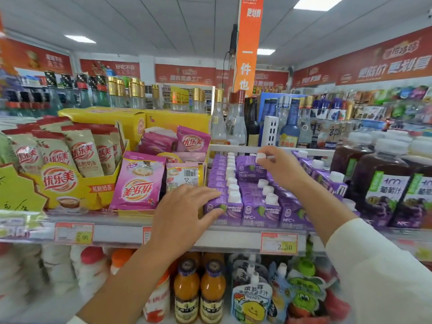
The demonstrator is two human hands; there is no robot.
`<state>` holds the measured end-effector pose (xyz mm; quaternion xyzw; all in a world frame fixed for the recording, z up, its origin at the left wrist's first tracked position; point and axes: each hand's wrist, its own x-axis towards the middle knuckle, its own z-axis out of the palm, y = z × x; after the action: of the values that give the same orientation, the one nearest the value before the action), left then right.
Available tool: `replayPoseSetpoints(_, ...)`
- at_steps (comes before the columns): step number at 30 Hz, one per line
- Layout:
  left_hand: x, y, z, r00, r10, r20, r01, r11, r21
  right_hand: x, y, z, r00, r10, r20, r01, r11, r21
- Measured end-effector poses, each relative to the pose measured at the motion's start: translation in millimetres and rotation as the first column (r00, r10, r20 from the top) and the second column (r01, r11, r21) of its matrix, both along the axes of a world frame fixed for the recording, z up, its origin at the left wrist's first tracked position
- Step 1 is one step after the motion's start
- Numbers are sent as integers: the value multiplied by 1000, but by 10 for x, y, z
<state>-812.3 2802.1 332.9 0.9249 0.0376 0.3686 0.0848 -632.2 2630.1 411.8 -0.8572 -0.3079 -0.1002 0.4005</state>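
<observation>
- Right hand (pixel 278 170) at 1 o'clock of frame centre; fingers (pixel 263 163) clamped on the white cap (pixel 260 157) of a raised juice carton (pixel 250 171); the cap grip probably lets it drop into a tight gap
- Left hand (pixel 184 212) at 7 o'clock of that carton; fingers apart, laid flat on the front-left carton (pixel 230 212); seemingly steadying the row
- Purple carton rows (pixel 260 212) on the shelf (pixel 233 238); milk-tea sachets (pixel 138 183) at 9 o'clock

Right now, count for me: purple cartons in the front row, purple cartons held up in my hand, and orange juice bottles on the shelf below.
Front-row purple cartons in view: 3
Lifted purple carton, pinched by the right hand: 1
Orange juice bottles: 2
Total: 6
</observation>
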Motion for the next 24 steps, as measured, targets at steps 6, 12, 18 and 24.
replayPoseSetpoints(6,-136,-118,108,983,-96,154,122,978,-169,-902,-265,34,974,110,198,-170,933,318)
replayPoseSetpoints(12,-649,-320,-103,863,-488,132,375,443,-814,-1517,-294,-591,927,358,-114,-305,894,329)
replayPoseSetpoints(18,-1085,-297,-764,934,-344,99,162,161,-974,-1867,-193,-1402,718,484,-500,-335,870,360)
replayPoseSetpoints(24,-1267,-313,-1084,958,-260,119,92,-116,-989,-2055,-81,-1796,699,476,-534,-207,849,486)
